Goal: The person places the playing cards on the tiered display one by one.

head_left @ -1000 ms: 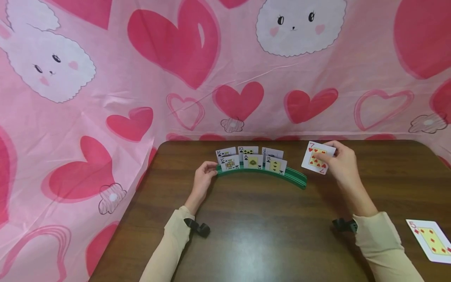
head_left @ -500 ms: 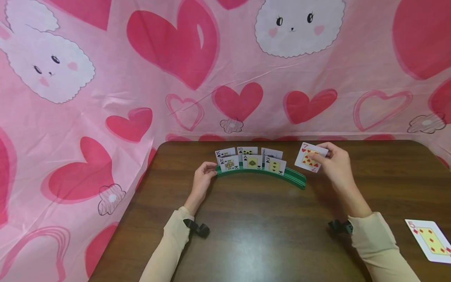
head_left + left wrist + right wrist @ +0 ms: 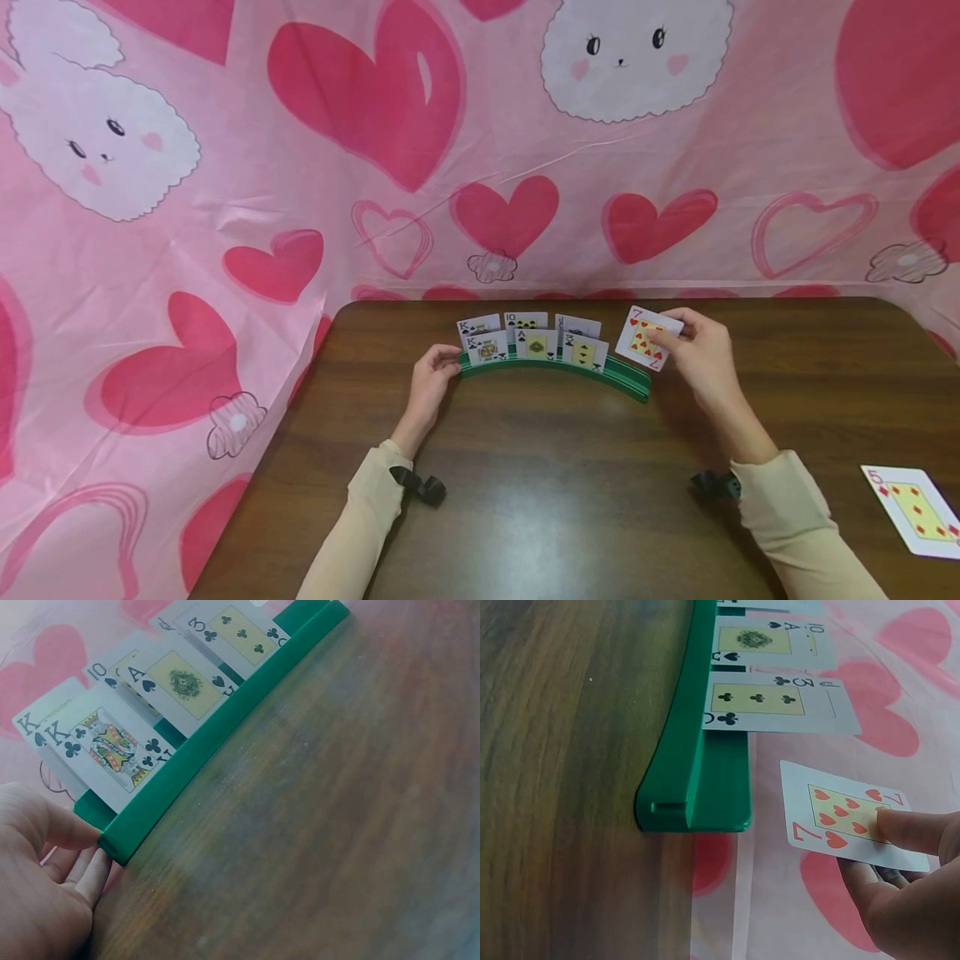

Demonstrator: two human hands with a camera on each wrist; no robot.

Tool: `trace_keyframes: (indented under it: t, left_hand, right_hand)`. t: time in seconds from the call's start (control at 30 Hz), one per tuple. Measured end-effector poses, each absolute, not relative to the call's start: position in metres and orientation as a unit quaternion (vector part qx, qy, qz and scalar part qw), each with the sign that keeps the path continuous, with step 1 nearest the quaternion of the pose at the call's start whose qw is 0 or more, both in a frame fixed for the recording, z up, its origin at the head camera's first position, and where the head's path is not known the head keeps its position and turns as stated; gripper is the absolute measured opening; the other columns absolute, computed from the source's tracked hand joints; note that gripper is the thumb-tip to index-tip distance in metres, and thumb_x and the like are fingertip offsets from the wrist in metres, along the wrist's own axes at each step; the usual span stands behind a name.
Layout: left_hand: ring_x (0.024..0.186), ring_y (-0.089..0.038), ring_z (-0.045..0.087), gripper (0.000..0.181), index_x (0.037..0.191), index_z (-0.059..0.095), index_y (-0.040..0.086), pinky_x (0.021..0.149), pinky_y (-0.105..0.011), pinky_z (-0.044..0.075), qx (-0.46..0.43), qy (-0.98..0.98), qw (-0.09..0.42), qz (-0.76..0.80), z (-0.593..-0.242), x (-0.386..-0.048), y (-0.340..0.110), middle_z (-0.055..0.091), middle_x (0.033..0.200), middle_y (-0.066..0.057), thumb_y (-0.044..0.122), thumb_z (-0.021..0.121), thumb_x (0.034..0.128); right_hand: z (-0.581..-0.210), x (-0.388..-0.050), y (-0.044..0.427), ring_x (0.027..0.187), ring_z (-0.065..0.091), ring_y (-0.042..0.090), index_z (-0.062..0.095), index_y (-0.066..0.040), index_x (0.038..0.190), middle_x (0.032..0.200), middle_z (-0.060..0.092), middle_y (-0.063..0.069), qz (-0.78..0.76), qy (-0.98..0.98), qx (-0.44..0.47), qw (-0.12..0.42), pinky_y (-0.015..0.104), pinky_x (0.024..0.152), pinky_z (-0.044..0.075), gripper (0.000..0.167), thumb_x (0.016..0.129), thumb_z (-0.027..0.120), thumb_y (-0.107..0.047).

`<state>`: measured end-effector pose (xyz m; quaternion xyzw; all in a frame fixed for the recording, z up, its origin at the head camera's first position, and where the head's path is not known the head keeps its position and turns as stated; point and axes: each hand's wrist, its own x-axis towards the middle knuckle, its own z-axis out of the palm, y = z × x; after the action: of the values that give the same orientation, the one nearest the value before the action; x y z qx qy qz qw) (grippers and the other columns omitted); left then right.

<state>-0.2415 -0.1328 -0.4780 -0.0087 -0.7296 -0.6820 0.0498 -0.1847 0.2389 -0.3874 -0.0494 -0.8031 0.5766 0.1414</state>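
Note:
A curved green card holder (image 3: 630, 380) stands on the table with two rows of upright playing cards. In front are the king of clubs (image 3: 112, 750), the ace of spades (image 3: 180, 682) and the three of clubs (image 3: 757, 699); behind them stand a king, a ten and a mostly covered card. My left hand (image 3: 433, 383) pinches the holder's left end between thumb and fingers. My right hand (image 3: 703, 354) pinches the seven of hearts (image 3: 840, 814) by its edge, thumb on its face. This card is held in the air beside the holder's right end, apart from it.
The five of diamonds (image 3: 917, 510) lies face up on the brown wooden table (image 3: 525, 483) at the right. A pink cloth (image 3: 420, 167) with hearts and rabbit faces hangs along the back and left of the table.
My right hand has moved left with the seven of hearts, bringing it closer to the holder's right end. The left hand stays at the left end.

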Motion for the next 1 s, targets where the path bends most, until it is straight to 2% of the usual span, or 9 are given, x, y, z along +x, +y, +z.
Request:
trace_keyframes:
  t: [0.23, 0.6, 0.73, 0.87, 1.0]
  left_hand:
    - [0.101, -0.018, 0.063, 0.021, 0.113, 0.066, -0.009, 0.082, -0.021, 0.05, -0.008, -0.73, 0.047, -0.682, -0.478, -0.241, -0.133, 0.067, 0.115, -0.019, -0.012, 0.057, 0.0939]
    - [0.104, -0.02, 0.062, 0.022, 0.116, 0.064, -0.011, 0.083, -0.021, 0.049, -0.011, -0.728, 0.044, -0.684, -0.478, -0.242, -0.133, 0.066, 0.118, -0.022, -0.012, 0.056, 0.0954]
    - [0.102, -0.018, 0.062, 0.022, 0.115, 0.064, -0.011, 0.082, -0.02, 0.049, -0.013, -0.726, 0.048, -0.686, -0.479, -0.242, -0.133, 0.066, 0.117, -0.022, -0.012, 0.056, 0.0945]
    - [0.101, -0.018, 0.062, 0.022, 0.114, 0.064, -0.012, 0.082, -0.02, 0.049, -0.015, -0.725, 0.05, -0.686, -0.479, -0.242, -0.133, 0.066, 0.115, -0.022, -0.013, 0.056, 0.0942]
    - [0.101, -0.018, 0.063, 0.021, 0.113, 0.065, -0.011, 0.082, -0.021, 0.049, -0.015, -0.728, 0.051, -0.683, -0.48, -0.242, -0.133, 0.067, 0.115, -0.021, -0.012, 0.057, 0.094]
  right_hand:
    - [-0.391, -0.185, 0.235, 0.074, 0.064, 0.006, 0.066, 0.012, 0.117, 0.092, 0.072, 0.003, 0.563, -0.813, -0.05, 0.139, 0.019, 0.066, 0.055, 0.034, 0.096, 0.074, -0.013]
    - [-0.402, -0.189, 0.229, 0.074, 0.064, 0.002, 0.065, 0.013, 0.117, 0.099, 0.073, 0.017, 0.574, -0.808, -0.038, 0.13, 0.017, 0.068, 0.054, 0.032, 0.095, 0.074, -0.008]
    - [-0.402, -0.188, 0.228, 0.077, 0.063, 0.007, 0.067, 0.011, 0.117, 0.104, 0.072, 0.024, 0.553, -0.822, -0.044, 0.127, 0.017, 0.069, 0.054, 0.032, 0.097, 0.073, -0.013]
    - [-0.403, -0.187, 0.227, 0.079, 0.063, 0.009, 0.068, 0.009, 0.116, 0.107, 0.071, 0.027, 0.542, -0.83, -0.042, 0.123, 0.018, 0.07, 0.054, 0.03, 0.097, 0.073, -0.014]
    - [-0.405, -0.188, 0.227, 0.076, 0.062, 0.003, 0.07, 0.01, 0.114, 0.103, 0.073, 0.025, 0.539, -0.832, -0.037, 0.128, 0.017, 0.069, 0.053, 0.027, 0.096, 0.074, -0.01]
